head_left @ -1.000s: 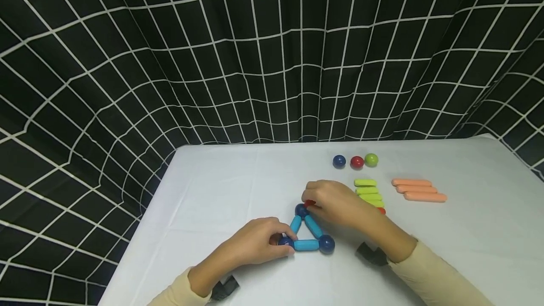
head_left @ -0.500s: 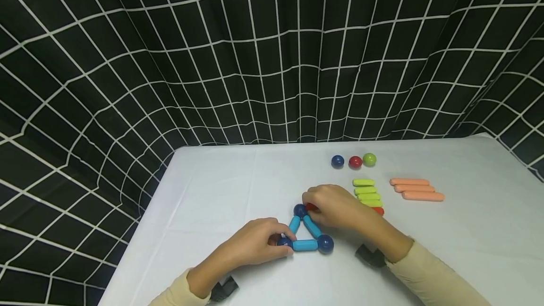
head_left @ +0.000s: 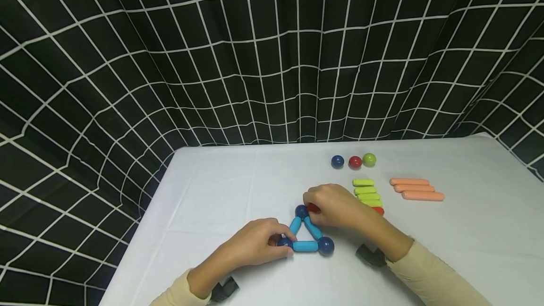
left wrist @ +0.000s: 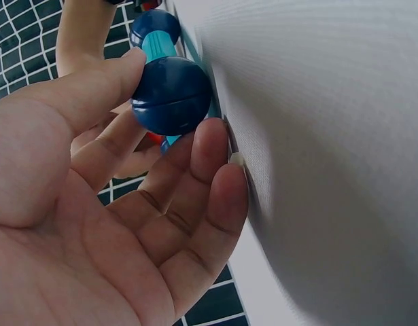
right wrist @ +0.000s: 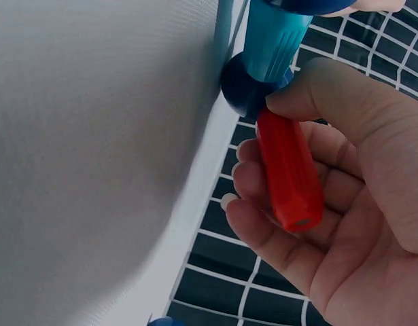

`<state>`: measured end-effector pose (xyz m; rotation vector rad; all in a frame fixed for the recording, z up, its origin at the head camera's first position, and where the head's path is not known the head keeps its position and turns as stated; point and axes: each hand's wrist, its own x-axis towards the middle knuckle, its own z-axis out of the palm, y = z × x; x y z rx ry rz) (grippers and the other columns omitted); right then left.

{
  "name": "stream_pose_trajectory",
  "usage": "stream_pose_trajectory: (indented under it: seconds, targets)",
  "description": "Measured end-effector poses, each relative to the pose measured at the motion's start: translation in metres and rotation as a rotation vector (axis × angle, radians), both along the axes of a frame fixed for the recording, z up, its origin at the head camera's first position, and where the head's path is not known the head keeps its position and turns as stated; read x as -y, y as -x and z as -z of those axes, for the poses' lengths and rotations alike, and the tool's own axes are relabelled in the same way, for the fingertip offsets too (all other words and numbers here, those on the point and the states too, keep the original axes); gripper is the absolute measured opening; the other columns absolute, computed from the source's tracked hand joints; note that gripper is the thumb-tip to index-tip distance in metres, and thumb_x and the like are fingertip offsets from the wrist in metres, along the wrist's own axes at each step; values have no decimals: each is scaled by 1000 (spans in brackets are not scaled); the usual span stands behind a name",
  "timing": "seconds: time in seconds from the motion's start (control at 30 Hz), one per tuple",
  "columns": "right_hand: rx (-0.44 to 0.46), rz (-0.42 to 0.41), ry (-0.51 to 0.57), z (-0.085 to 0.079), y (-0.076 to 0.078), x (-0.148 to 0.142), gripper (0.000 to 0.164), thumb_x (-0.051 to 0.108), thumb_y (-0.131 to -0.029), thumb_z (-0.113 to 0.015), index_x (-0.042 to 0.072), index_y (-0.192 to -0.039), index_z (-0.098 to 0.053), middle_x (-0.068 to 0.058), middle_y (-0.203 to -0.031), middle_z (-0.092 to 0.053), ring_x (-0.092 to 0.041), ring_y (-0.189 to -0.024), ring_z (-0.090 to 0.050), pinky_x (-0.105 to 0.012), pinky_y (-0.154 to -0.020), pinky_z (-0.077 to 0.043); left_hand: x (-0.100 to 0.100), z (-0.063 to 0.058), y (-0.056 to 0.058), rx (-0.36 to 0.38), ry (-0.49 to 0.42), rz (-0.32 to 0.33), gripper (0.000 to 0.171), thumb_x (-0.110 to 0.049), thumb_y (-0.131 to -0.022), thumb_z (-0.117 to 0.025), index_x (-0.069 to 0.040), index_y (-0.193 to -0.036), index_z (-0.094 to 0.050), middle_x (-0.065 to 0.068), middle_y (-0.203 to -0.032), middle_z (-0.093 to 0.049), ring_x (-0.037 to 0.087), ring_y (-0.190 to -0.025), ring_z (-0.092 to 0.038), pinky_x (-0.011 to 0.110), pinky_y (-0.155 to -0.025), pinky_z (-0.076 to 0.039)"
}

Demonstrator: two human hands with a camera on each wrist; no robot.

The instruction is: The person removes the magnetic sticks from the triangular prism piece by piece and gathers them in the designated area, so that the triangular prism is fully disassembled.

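Note:
Three light-blue rods [head_left: 306, 246] and three dark-blue balls form a flat triangle on the white table. My left hand [head_left: 255, 242] pinches the triangle's left ball [left wrist: 171, 95] between thumb and fingers. At the top corner, my right hand [head_left: 333, 204] holds a red rod [right wrist: 290, 170], thumb on one side and fingers curled on the other. One end of that rod meets the top ball [head_left: 301, 211]; its other end points toward my palm. Untouched, the right ball [head_left: 326, 246] sits at the near right corner.
Behind the right hand lie a blue ball [head_left: 337, 161], a red ball [head_left: 355, 162] and a green ball [head_left: 369, 159]. Several lime rods [head_left: 366, 191] and three orange rods [head_left: 422, 196] are to the right. A red piece [head_left: 378, 210] shows partly behind the right forearm.
The right hand has shifted slightly down with the red rod, which shows a little lower beside the top ball. My left hand keeps its hold on the left ball.

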<state>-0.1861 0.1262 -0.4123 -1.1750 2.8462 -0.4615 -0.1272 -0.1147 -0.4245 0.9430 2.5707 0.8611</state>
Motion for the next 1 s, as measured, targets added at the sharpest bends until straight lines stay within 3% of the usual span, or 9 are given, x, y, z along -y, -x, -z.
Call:
stream_pose_trajectory:
  seconds: [0.33, 0.63, 1.0]
  targets:
    - [43, 17, 13, 2, -5, -3, 17, 18, -83, -82, 14, -94, -70, 11, -78, -60, -6, -69, -53, -24, -67, -51, 0, 2, 1, 8, 5, -4, 20, -31, -87, -80, -25, -106, -78, -14, -74, -52, 1, -63, -46, 19, -57, -41]
    - [86, -14, 171, 2, -8, -14, 24, 0, -82, -81, 13, -102, -75, 8, -92, -67, -9, -86, -61, -30, -82, -55, 0, 2, 1, 12, 1, -11, 20, -31, -87, -80, -26, -105, -78, -14, -74, -53, 1, -64, -47, 20, -57, -42]
    - [158, -9, 183, 2, -4, -20, 24, -1, -86, -76, 10, -108, -75, 5, -100, -71, -11, -94, -64, -36, -88, -54, -1, 1, 0, 12, 7, -14, 20, -31, -86, -81, -26, -105, -78, -14, -73, -52, 1, -63, -47, 19, -56, -40]
